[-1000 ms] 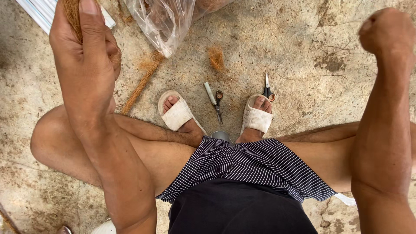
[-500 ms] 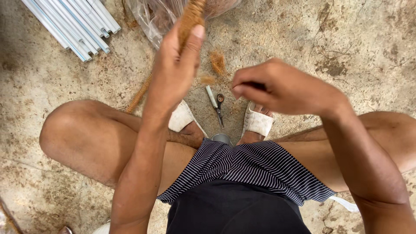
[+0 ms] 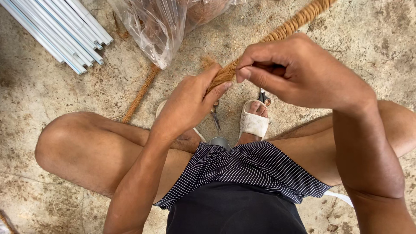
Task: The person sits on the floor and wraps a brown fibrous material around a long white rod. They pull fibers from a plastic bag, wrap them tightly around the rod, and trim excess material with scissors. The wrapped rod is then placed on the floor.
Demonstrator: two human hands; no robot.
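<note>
Two hands (image 3: 190, 104) (image 3: 299, 73) grip rope (image 3: 290, 26) | pipes (image 3: 60, 30) — bag (image 3: 151, 26) — scissors (image 3: 215, 117) around

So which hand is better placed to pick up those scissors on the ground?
Probably the left hand: it hovers almost directly above the scissors, though it grips the rope end. The right hand pinches fibres.

Two hands work at the centre: the left hand (image 3: 188, 104) and the right hand (image 3: 294, 71), together pinching one coir rope (image 3: 299, 19) that runs off toward one o'clock. One clear plastic bag (image 3: 151, 26) lies at twelve o'clock. One bundle of white pipes (image 3: 65, 30) sits at ten o'clock, roughly eight pipes. One white sandal (image 3: 253, 123) shows fully, and one pair of scissors (image 3: 264, 97).
</note>
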